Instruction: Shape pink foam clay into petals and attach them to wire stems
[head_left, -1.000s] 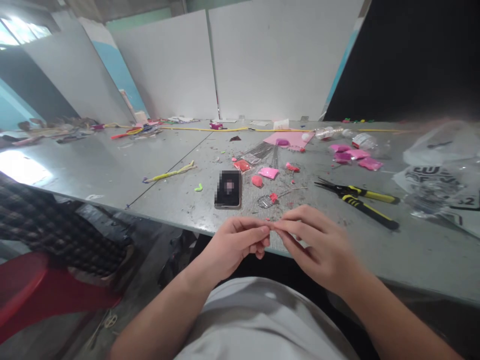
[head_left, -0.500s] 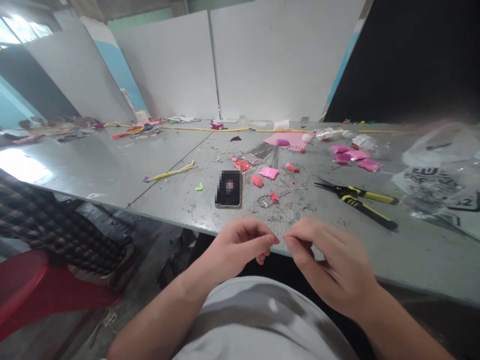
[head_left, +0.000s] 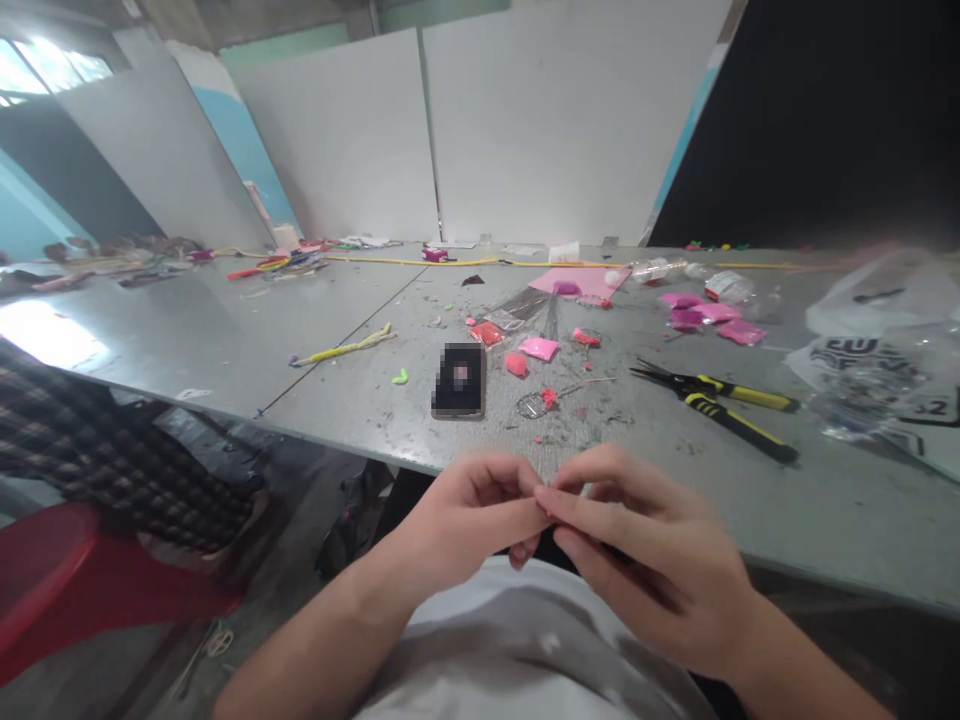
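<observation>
My left hand (head_left: 487, 515) and my right hand (head_left: 645, 545) meet at the fingertips over the table's front edge. Thumb and fingers of the left are pinched together; a tiny reddish bit may show between the fingertips, but what it is stays hidden. The right fingers press against the left fingertips from the other side. Just beyond lie a wire loop with a red clay piece (head_left: 549, 400), a coral clay lump (head_left: 516, 364) and a phone (head_left: 460, 380). A pink packet (head_left: 539, 348) and a red packet (head_left: 487, 333) are farther back.
Pliers with yellow-black handles (head_left: 739, 415) lie to the right, beside a plastic bag (head_left: 877, 350). Magenta packets (head_left: 701, 312) and clear bottles (head_left: 731, 288) sit behind them. At left are a yellow twisted stem (head_left: 341, 346), a red stool (head_left: 82, 590) and another person's leg (head_left: 120, 450).
My right hand has moved left, closing the small gap, and its fingertips now touch those of my left hand. Both hands sit slightly lower. The coral lump looks much the same.
</observation>
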